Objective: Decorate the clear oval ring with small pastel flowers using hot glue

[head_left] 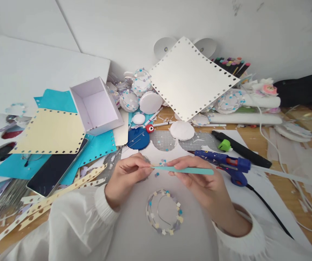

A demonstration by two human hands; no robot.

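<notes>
My right hand (196, 177) holds a pair of turquoise tweezers (194, 170) between thumb and fingers, their thin tip pointing left. At that tip, the thumb and forefinger of my left hand (130, 172) are pinched together. What they grip is too small and too covered to make out; a curved edge shows just behind them. Below both hands lies a wire ring (179, 212) decorated with small cream, blue and lilac stars, a loose curved wire inside it. A few tiny blue paper pieces (157, 174) are on the white paper under the tweezers.
To the right lies a blue hot glue gun (221, 160) with a black cord, beside a black stick-shaped tool (243, 150). A phone (56, 168), punched card sheets (51, 130) and an open white box (97, 105) stand left. Behind are a blue disc (139, 139) and decorated balls (128, 100).
</notes>
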